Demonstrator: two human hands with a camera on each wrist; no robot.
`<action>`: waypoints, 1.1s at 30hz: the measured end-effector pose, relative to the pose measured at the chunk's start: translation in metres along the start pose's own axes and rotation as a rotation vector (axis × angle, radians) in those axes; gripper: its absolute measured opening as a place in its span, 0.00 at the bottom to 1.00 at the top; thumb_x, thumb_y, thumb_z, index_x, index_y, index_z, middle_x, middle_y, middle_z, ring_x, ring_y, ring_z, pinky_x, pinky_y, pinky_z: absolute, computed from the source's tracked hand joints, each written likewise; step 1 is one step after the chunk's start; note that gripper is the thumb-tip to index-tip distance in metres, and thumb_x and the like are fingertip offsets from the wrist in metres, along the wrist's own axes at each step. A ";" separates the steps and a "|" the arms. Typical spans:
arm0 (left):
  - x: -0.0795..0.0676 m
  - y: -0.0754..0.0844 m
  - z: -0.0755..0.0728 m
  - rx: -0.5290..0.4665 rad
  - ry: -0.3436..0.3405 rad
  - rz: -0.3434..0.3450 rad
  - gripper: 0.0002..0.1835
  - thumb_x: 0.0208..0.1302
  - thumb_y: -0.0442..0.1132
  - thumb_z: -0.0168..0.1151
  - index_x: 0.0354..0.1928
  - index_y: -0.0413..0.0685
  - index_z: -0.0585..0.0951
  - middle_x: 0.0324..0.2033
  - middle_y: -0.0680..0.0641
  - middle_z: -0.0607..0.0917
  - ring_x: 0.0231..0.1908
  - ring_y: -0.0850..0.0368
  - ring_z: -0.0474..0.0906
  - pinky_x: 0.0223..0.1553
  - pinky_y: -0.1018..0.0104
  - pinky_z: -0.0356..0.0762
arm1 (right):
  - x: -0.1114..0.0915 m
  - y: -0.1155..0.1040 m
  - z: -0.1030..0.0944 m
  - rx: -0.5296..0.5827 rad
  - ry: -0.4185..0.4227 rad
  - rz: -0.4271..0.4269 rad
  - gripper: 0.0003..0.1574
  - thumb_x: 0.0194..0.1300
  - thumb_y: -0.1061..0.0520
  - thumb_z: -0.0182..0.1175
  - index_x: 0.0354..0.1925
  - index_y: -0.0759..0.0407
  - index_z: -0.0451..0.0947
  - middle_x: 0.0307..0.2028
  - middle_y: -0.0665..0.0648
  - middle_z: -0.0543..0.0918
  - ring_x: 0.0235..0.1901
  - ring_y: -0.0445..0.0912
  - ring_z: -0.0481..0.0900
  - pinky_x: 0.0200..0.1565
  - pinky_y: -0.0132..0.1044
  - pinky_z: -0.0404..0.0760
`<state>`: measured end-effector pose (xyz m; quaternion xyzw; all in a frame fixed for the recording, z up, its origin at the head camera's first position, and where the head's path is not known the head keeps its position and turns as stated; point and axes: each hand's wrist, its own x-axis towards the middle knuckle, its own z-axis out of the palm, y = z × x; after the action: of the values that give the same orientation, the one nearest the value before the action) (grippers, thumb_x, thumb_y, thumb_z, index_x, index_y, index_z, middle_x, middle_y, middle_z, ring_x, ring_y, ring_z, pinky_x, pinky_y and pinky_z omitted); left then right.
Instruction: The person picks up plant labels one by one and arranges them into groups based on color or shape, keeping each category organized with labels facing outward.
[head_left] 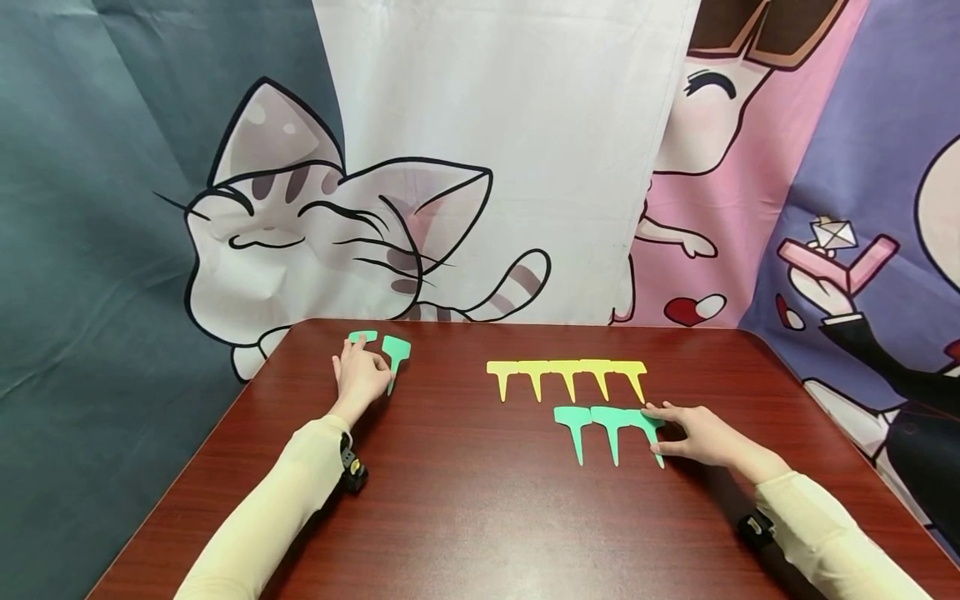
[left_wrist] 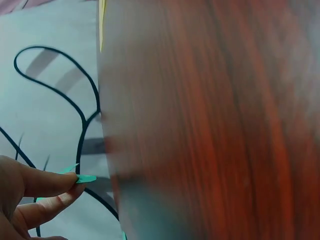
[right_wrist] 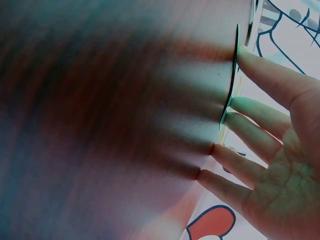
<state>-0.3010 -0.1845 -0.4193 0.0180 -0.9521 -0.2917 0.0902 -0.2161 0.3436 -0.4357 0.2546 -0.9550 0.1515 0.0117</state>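
Note:
My left hand (head_left: 360, 379) is at the far left of the table and pinches the stem of a green T-shaped plant label (head_left: 396, 348) between thumb and finger. In the left wrist view the pinched green piece (left_wrist: 86, 178) pokes out past the fingertips. Another green plant label (head_left: 363, 336) is partly hidden behind that hand. My right hand (head_left: 701, 435) rests its fairly straight, spread fingers on the rightmost green label (head_left: 651, 421) of a row, thumb near the stem. Beside it in the row are two more green labels, a middle one (head_left: 611, 425) and a left one (head_left: 573, 425).
Behind the green row, several yellow T-shaped labels (head_left: 566, 371) lie side by side, heads touching, stems toward me. The reddish-brown wooden table (head_left: 480, 517) ends at a printed cartoon curtain (head_left: 495, 167). Each wrist wears a small black camera.

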 end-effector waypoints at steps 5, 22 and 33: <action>-0.006 0.011 0.005 -0.012 -0.007 0.049 0.10 0.53 0.35 0.67 0.16 0.43 0.83 0.71 0.36 0.57 0.73 0.35 0.38 0.69 0.36 0.29 | 0.000 -0.001 0.000 0.001 0.003 -0.001 0.40 0.51 0.45 0.70 0.58 0.65 0.75 0.56 0.63 0.79 0.58 0.65 0.73 0.52 0.57 0.75; -0.026 0.050 0.022 0.020 -0.082 0.141 0.12 0.50 0.37 0.70 0.12 0.48 0.81 0.71 0.39 0.58 0.73 0.39 0.41 0.70 0.38 0.31 | 0.000 -0.002 -0.001 0.014 0.009 0.005 0.41 0.51 0.45 0.70 0.58 0.66 0.75 0.55 0.64 0.79 0.58 0.65 0.72 0.51 0.57 0.75; -0.037 0.068 0.035 0.027 -0.137 0.192 0.16 0.50 0.38 0.70 0.09 0.51 0.79 0.70 0.39 0.60 0.73 0.40 0.44 0.70 0.37 0.34 | 0.000 -0.002 -0.001 0.013 0.006 0.017 0.41 0.51 0.45 0.70 0.58 0.66 0.74 0.55 0.64 0.79 0.58 0.65 0.72 0.51 0.57 0.75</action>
<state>-0.2703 -0.1051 -0.4159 -0.0922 -0.9572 -0.2692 0.0525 -0.2146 0.3421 -0.4345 0.2461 -0.9561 0.1584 0.0116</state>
